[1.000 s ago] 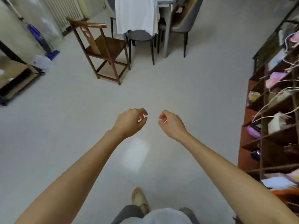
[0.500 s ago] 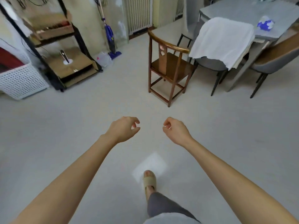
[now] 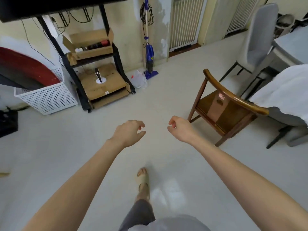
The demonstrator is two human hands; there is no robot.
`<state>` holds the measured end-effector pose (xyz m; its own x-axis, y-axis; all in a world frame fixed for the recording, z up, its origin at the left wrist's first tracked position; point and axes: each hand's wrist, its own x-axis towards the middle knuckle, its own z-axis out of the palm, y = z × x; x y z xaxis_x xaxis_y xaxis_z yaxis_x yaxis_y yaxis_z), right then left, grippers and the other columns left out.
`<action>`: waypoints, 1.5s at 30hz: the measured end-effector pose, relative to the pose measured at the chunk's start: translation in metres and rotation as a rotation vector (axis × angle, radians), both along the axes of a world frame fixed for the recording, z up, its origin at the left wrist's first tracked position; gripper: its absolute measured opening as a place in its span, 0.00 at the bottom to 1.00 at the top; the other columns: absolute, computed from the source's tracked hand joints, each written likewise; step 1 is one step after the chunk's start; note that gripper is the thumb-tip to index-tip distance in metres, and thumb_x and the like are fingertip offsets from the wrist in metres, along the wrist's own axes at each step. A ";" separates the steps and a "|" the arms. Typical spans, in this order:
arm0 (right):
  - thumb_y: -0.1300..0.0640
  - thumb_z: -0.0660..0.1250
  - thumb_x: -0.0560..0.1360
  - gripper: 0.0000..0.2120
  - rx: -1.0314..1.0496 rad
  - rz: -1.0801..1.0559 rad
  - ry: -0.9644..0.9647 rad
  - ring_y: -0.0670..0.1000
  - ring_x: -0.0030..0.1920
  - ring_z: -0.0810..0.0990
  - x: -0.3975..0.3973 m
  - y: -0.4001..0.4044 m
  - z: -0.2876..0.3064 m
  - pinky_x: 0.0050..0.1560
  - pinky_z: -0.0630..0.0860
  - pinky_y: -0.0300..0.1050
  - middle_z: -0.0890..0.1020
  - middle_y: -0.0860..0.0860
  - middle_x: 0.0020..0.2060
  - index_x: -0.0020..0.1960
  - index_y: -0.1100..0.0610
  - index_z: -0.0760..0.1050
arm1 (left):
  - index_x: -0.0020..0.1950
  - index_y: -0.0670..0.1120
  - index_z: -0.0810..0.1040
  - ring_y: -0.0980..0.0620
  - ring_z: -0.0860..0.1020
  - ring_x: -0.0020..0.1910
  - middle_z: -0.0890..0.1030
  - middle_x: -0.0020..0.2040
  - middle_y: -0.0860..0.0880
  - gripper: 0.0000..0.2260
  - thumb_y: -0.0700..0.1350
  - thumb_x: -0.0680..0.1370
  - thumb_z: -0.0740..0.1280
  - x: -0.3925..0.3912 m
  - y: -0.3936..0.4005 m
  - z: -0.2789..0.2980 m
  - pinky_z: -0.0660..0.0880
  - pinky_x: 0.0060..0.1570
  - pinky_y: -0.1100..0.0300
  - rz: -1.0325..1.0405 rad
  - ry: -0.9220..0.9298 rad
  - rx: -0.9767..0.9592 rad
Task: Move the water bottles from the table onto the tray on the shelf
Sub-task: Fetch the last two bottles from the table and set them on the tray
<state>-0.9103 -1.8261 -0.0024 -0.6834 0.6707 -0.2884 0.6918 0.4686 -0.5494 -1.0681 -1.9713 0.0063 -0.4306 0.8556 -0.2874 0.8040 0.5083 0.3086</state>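
Both arms reach forward over the pale floor. My left hand (image 3: 129, 133) hangs with loosely curled fingers and holds nothing. My right hand (image 3: 180, 130) is beside it, a hand's width to the right, fingers also loosely curled and empty. No water bottle and no tray are in view. A corner of the grey table (image 3: 290, 47) shows at the far right edge, its top mostly out of frame.
A wooden chair (image 3: 230, 105) stands just right of my right hand, with a grey chair (image 3: 260, 39) and a white cloth (image 3: 283, 90) behind it. A black stand with cardboard boxes (image 3: 100, 80), a white perforated basket (image 3: 46, 97) and a blue vacuum (image 3: 150, 59) line the far wall.
The view has swung left: the wooden shelf on the right has left the frame, and the black stand and basket came in. Both hands stay empty in front.
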 end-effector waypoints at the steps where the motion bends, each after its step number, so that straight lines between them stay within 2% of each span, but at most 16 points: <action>1: 0.54 0.62 0.77 0.13 0.004 -0.008 0.001 0.56 0.53 0.78 -0.024 0.022 -0.001 0.54 0.77 0.52 0.76 0.49 0.46 0.59 0.58 0.73 | 0.66 0.51 0.73 0.49 0.75 0.61 0.78 0.61 0.53 0.15 0.52 0.80 0.61 -0.025 0.023 -0.002 0.72 0.55 0.54 -0.019 0.020 -0.011; 5: 0.54 0.61 0.78 0.12 -0.028 -0.070 0.006 0.54 0.52 0.78 -0.103 0.104 0.008 0.51 0.77 0.50 0.75 0.48 0.45 0.60 0.57 0.72 | 0.66 0.51 0.73 0.48 0.74 0.62 0.76 0.63 0.51 0.16 0.52 0.80 0.60 -0.116 0.118 0.006 0.72 0.55 0.54 -0.106 0.076 -0.037; 8: 0.53 0.61 0.78 0.12 -0.030 -0.126 0.023 0.51 0.43 0.77 -0.146 0.176 0.017 0.38 0.74 0.44 0.75 0.45 0.42 0.59 0.56 0.71 | 0.67 0.51 0.73 0.48 0.75 0.61 0.76 0.64 0.50 0.16 0.52 0.80 0.60 -0.167 0.202 0.019 0.74 0.57 0.52 -0.179 0.088 -0.012; 9: 0.53 0.61 0.78 0.12 -0.037 -0.151 0.028 0.50 0.41 0.76 -0.157 0.200 0.018 0.38 0.74 0.44 0.76 0.46 0.43 0.59 0.56 0.71 | 0.67 0.50 0.73 0.48 0.75 0.61 0.76 0.64 0.50 0.16 0.52 0.80 0.60 -0.180 0.230 0.022 0.74 0.57 0.51 -0.208 0.080 -0.008; 11: 0.53 0.62 0.78 0.13 -0.037 -0.205 0.027 0.50 0.44 0.76 -0.175 0.247 0.015 0.48 0.76 0.46 0.78 0.49 0.47 0.60 0.57 0.72 | 0.68 0.50 0.72 0.48 0.75 0.62 0.75 0.65 0.50 0.17 0.53 0.80 0.60 -0.200 0.287 0.024 0.74 0.58 0.51 -0.273 0.073 -0.022; 13: 0.53 0.62 0.78 0.13 -0.048 -0.257 0.026 0.50 0.47 0.76 -0.194 0.298 0.005 0.51 0.75 0.46 0.77 0.48 0.45 0.60 0.57 0.72 | 0.69 0.50 0.71 0.48 0.75 0.63 0.74 0.66 0.50 0.18 0.53 0.81 0.60 -0.222 0.346 0.020 0.74 0.60 0.50 -0.330 0.055 -0.045; 19: 0.54 0.63 0.77 0.12 -0.083 -0.329 0.043 0.53 0.49 0.77 -0.261 0.467 -0.024 0.49 0.73 0.43 0.77 0.49 0.45 0.58 0.57 0.74 | 0.70 0.50 0.70 0.48 0.74 0.64 0.74 0.67 0.49 0.18 0.53 0.81 0.60 -0.296 0.525 0.002 0.72 0.62 0.50 -0.380 0.047 -0.069; 24: 0.55 0.64 0.76 0.12 -0.070 -0.332 0.057 0.52 0.46 0.76 -0.328 0.610 -0.014 0.53 0.76 0.47 0.78 0.49 0.44 0.57 0.58 0.75 | 0.70 0.49 0.70 0.49 0.74 0.63 0.75 0.66 0.50 0.18 0.53 0.81 0.60 -0.359 0.667 0.014 0.72 0.59 0.56 -0.385 0.056 -0.036; 31: 0.55 0.64 0.77 0.14 -0.073 -0.348 0.025 0.56 0.54 0.79 -0.412 0.789 -0.014 0.55 0.76 0.48 0.82 0.54 0.52 0.60 0.59 0.74 | 0.69 0.51 0.70 0.49 0.74 0.63 0.76 0.64 0.51 0.18 0.54 0.80 0.60 -0.442 0.865 -0.005 0.71 0.60 0.55 -0.424 0.019 -0.077; 35: 0.54 0.63 0.77 0.13 -0.056 -0.441 0.006 0.55 0.54 0.78 -0.445 0.900 -0.027 0.54 0.75 0.47 0.81 0.54 0.53 0.59 0.58 0.74 | 0.68 0.51 0.71 0.48 0.75 0.62 0.77 0.64 0.50 0.18 0.54 0.80 0.61 -0.487 0.990 -0.025 0.72 0.62 0.49 -0.495 -0.003 -0.087; 40: 0.54 0.64 0.77 0.13 -0.057 -0.578 -0.012 0.54 0.52 0.78 -0.469 1.028 -0.020 0.51 0.74 0.45 0.81 0.53 0.54 0.59 0.58 0.74 | 0.69 0.49 0.71 0.47 0.76 0.61 0.77 0.65 0.48 0.19 0.53 0.80 0.61 -0.521 1.156 -0.012 0.73 0.62 0.51 -0.638 -0.007 -0.101; 45: 0.53 0.63 0.77 0.13 -0.074 -0.764 -0.029 0.54 0.52 0.79 -0.454 1.137 -0.015 0.51 0.76 0.46 0.81 0.53 0.55 0.59 0.58 0.74 | 0.70 0.49 0.70 0.48 0.75 0.62 0.76 0.66 0.49 0.19 0.53 0.80 0.61 -0.505 1.308 -0.001 0.73 0.57 0.54 -0.841 -0.002 -0.097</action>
